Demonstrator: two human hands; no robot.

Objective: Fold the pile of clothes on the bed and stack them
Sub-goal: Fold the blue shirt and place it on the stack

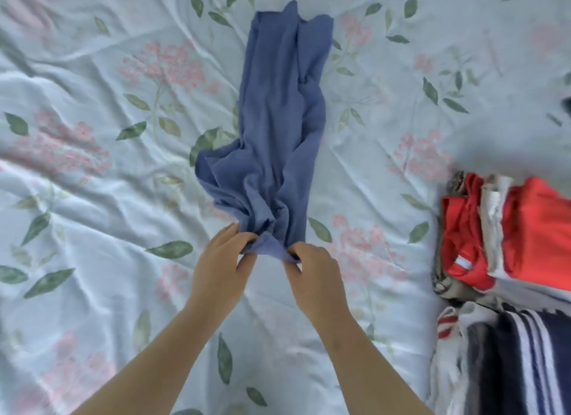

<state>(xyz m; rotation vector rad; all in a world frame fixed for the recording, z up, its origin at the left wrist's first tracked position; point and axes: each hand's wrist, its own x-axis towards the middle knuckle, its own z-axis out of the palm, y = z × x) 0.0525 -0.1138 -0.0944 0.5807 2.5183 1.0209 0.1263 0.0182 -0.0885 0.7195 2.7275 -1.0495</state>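
A blue garment [278,111] lies stretched lengthwise down the middle of the bed, bunched and wrinkled at its near end. My left hand [221,266] pinches the near edge of the blue cloth on its left side. My right hand [315,275] pinches the same edge on its right side, a short gap from the left hand. At the right edge sits a stack of folded clothes [506,232], with red and white pieces on top. Below it lies a navy garment with white stripes [509,362].
The bed is covered by a pale sheet [92,198] printed with pink flowers and green leaves, creased all over. A dark object [567,105] shows at the far right edge.
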